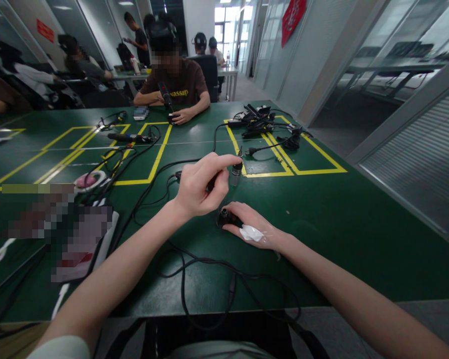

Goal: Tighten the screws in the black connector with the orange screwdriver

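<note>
My left hand (205, 183) is closed, its fingers curled around something dark that is mostly hidden. Its index finger stretches out to the black top of a small cylinder (236, 175) with a greyish, see-through-looking lower part; I cannot tell whether the finger presses it or only passes over it. Lower down, my right hand (249, 219) rests on the green table (322, 239). Thumb and fingers wrap a small dark object (223, 217) with a round metal-rimmed opening facing up. A white patch (251, 233) covers the back of this hand near the thumb.
Black cables (209, 260) loop across the table's front and left. A tape roll (91, 180) and blurred-out devices (86, 239) lie left. A pile of black tools (256, 119) sits at the far right. Opposite, a person (175, 82) holds an electric screwdriver (165, 94).
</note>
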{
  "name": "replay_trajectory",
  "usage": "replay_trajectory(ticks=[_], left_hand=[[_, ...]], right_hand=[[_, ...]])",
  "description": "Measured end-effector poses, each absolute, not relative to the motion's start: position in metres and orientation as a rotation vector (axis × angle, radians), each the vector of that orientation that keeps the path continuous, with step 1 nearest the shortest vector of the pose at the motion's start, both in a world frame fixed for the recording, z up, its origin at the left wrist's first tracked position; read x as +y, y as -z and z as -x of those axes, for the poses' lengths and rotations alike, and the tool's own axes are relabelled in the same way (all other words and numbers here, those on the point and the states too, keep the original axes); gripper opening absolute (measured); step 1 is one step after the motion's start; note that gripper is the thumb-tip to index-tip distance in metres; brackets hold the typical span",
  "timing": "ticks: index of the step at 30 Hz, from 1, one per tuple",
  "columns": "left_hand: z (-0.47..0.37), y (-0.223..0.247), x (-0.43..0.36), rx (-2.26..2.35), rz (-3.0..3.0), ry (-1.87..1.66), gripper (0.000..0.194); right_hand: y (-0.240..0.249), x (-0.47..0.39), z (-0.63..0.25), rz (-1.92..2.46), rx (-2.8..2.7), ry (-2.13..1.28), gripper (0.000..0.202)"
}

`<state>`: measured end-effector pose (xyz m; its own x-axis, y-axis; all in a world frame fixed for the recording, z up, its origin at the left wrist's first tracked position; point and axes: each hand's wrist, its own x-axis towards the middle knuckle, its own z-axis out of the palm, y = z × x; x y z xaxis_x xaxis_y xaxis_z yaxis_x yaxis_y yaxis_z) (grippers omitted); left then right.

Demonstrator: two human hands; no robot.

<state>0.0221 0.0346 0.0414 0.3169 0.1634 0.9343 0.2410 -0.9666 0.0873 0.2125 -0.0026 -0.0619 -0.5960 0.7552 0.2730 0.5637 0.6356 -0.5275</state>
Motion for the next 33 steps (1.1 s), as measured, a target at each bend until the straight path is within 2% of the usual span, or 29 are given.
replay_trajectory(ticks=[14,21,26,31,33], left_hand=[[-0.0220,-0.0416,0.0333,-0.451,2.449,1.706,0.008],[-0.0234,-0.0402,0.0355,-0.423,2.440,1.780,0.013],[-0.0241,-0.0408,0.0332,-0.484,2.458,1.743,0.030],[-0.0226,-0.0409,0.0340,-0.477,2.488,1.780,0.015],[-0.0213,-0.0404,0.0347,-0.440,2.532,1.808,0.017]], right_hand=[[0.0619,-0.0028,-0.2120,1.046,-2.390,-0.532,0.026],[0.0634,-0.0024,-0.2127,1.026,-2.389,-0.527,0.026],[0.0629,-0.0027,-0.2133,1.021,-2.395,-0.523,0.026],[0.0632,-0.0028,-0.2131,1.015,-2.394,-0.522,0.025],[0.0638,-0.0027,-0.2131,1.011,-2.392,-0.522,0.025]])
